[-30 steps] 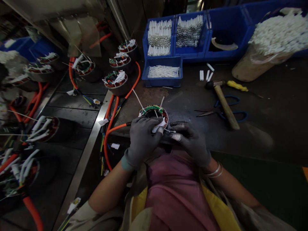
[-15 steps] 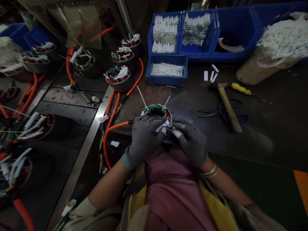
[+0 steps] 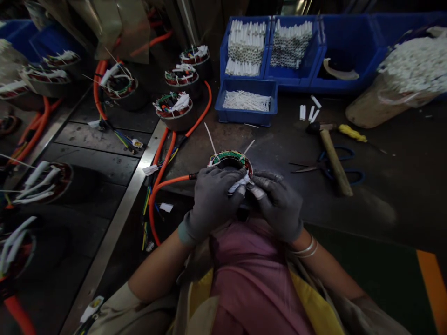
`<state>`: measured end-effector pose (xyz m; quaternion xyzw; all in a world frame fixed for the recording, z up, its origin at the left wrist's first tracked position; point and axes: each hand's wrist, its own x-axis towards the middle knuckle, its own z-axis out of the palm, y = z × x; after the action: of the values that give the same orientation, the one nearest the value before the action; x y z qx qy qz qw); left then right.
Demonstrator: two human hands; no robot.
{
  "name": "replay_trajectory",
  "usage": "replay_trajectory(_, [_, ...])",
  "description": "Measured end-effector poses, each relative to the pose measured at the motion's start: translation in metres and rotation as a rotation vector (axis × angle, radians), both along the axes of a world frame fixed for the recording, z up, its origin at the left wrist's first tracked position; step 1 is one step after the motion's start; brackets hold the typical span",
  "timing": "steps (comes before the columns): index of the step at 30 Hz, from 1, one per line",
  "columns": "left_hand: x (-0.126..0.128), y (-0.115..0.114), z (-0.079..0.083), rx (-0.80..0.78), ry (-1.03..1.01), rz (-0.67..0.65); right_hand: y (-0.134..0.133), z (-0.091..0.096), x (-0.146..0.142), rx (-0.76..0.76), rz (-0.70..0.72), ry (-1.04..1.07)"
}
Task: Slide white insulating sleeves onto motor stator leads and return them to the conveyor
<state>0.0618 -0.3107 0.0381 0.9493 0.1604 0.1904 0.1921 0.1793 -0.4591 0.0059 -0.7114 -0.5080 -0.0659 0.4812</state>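
A motor stator point(image 3: 228, 156) with copper windings, a green board and two upright white cable ties lies on the bench in front of me. My left hand point(image 3: 217, 193), in a grey glove, is closed over its near left rim, thumb pressed by a white sleeve point(image 3: 239, 185). At the near right rim my right hand point(image 3: 279, 200), gloved too, has thumb and fingers pinched together; what lies between them is too small and hidden to name. An orange cable point(image 3: 171, 180) runs left from the stator. My hands cover its near side.
Blue bins point(image 3: 246, 49) of white tubes stand at the back, before them a blue tray point(image 3: 246, 103) of cable ties. Right lie a hammer point(image 3: 335, 163), scissors point(image 3: 326, 168) and a yellow-handled tool point(image 3: 352, 133). More stators point(image 3: 174, 111) with orange cables fill the left side.
The view has shifted slightly, so the bench things appear a little further right. Both hands stay at the stator, with only small finger movement; more of the white sleeve shows between them.
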Motion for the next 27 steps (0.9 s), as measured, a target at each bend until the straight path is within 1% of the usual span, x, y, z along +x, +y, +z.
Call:
replay_trajectory(5, [0.0,0.0,-0.001,0.009,0.024,-0.005,0.004,-0.005,0.002,-0.024,0.021,-0.044])
replay_trajectory(10, [0.0,0.001,-0.001,-0.005,0.058,-0.005,0.011,0.003,0.009,-0.093,0.039,-0.046])
replay_trajectory(12, [0.0,0.001,-0.002,-0.005,0.036,-0.01,0.007,0.006,0.008,-0.11,0.031,-0.046])
replay_trajectory(14, [0.0,0.001,-0.002,-0.006,0.022,-0.016,0.001,0.008,0.006,-0.094,0.004,-0.067])
replay_trajectory(17, [0.0,0.002,-0.001,-0.019,0.036,-0.024,-0.007,0.006,0.001,-0.052,-0.022,-0.1])
replay_trajectory(19, [-0.001,0.002,0.0,-0.027,0.046,-0.021,-0.007,0.004,-0.002,-0.053,-0.019,-0.105])
replay_trajectory(23, [0.0,0.002,0.003,-0.025,0.074,-0.008,0.002,0.003,-0.001,-0.104,-0.005,-0.095])
replay_trajectory(27, [0.002,0.002,0.003,-0.011,0.067,-0.015,0.02,0.011,0.012,-0.109,0.022,-0.006])
